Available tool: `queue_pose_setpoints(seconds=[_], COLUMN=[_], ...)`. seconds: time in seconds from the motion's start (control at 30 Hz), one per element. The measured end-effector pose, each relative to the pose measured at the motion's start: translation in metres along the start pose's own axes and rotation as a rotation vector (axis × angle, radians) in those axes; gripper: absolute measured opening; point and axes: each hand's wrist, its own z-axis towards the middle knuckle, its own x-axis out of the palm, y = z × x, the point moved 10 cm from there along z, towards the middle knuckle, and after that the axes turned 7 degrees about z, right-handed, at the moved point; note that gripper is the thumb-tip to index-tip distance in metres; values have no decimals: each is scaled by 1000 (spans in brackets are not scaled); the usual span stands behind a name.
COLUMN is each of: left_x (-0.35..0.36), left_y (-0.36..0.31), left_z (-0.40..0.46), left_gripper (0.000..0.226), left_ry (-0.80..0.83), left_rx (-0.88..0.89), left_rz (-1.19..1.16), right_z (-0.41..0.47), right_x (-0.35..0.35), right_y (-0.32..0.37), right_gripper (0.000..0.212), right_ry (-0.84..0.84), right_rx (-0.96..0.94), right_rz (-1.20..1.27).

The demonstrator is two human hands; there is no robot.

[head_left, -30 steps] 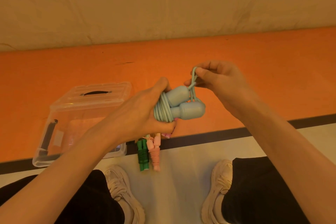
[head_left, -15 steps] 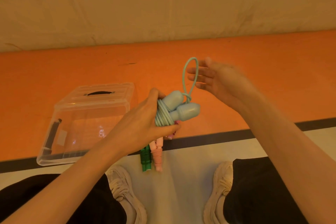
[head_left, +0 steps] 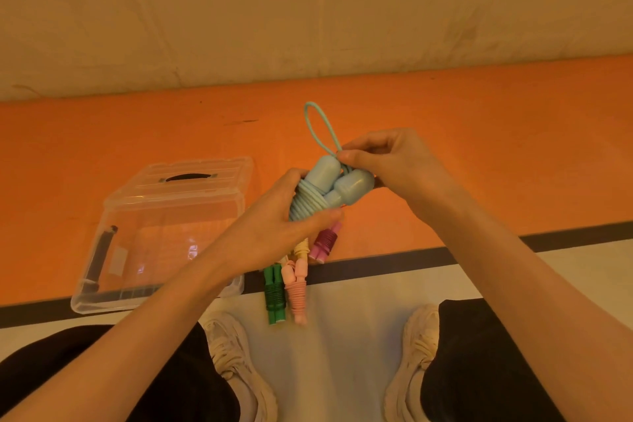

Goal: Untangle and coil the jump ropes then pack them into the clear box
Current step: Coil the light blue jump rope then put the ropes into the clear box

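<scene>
A light blue jump rope (head_left: 329, 188) is coiled round its two handles and held above the floor. My left hand (head_left: 274, 233) grips the coiled bundle from the left. My right hand (head_left: 387, 161) pinches the rope at the base of a free loop (head_left: 318, 127) that sticks up above the handles. The clear box (head_left: 164, 233) lies on the orange floor at the left, its black-handled lid toward the wall. Coiled green (head_left: 274, 295), pink (head_left: 296, 288) and purple (head_left: 323, 241) jump ropes lie on the floor under my left hand, with a yellow one (head_left: 301, 248) partly hidden.
A wall rises behind the orange floor strip. A dark line separates the orange strip from the pale floor near me. My two shoes (head_left: 239, 363) and dark trouser legs fill the bottom of the view.
My right hand, which was open beside the loop half a second ago, has closed and now pinches the rope at the loop's base. The left hand keeps its grip on the bundle.
</scene>
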Motion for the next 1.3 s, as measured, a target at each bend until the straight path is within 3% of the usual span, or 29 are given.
queue_pose_setpoints(seconds=[0.1, 0.27, 0.47, 0.67, 0.9, 1.0, 1.3], left_x=[2, 0, 0, -2, 0, 4, 4], left_y=[3, 4, 17, 30, 39, 39, 37], left_z=[2, 4, 6, 9, 11, 12, 8], left_gripper=[50, 48, 49, 47, 18, 25, 35], left_ry=[47, 19, -72, -111, -144, -109, -73], left_rx=[-58, -95, -192, -249, -281, -293, -279], left_rz=[-156, -220, -287, -356, -481, -569, -651], right_z=[2, 7, 12, 5, -18, -20, -28], right_x=[-4, 2, 3, 3, 45, 44, 43], right_y=[-1, -18, -19, -34, -54, -52, -39], right_gripper=[6, 10, 6, 12, 34, 45, 32], right_ry=[-9, -3, 5, -46, 164, 150, 187], right_rx=[51, 172, 170, 229, 353, 334, 339], right_rz=[87, 345, 501, 523, 399, 323, 314])
